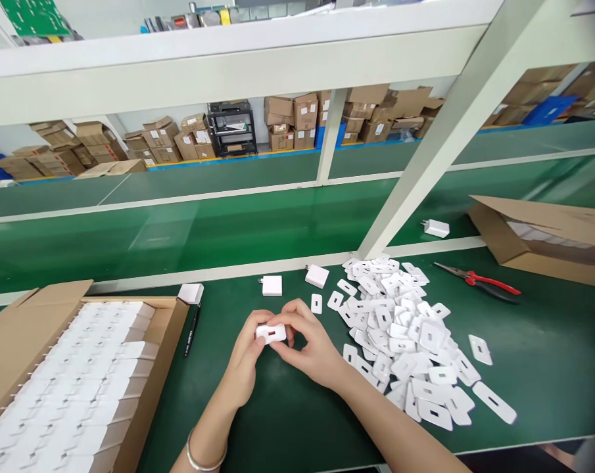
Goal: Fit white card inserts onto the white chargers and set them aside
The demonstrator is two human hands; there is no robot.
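Note:
Between both hands, over the green tabletop, is a white charger (271,334) with a dark reddish slot in the end facing me. My left hand (248,348) grips its left side between thumb and fingers. From the right, my right hand (304,338) pinches it with thumb and forefinger. Whether a separate cover plate lies on that end I cannot tell. Just beyond the hands lie two white chargers, one (272,286) with its prongs to the left and another (317,276) tilted. To the right spreads a heap of white slotted plates (400,328).
At left, an open carton (171,348) holds rows of white chargers. A black pen (192,330) and a charger (191,293) lie beside it. Red-and-black pliers (479,280) rest at right, near another carton (538,256). A slanted post (425,151) rises behind the heap.

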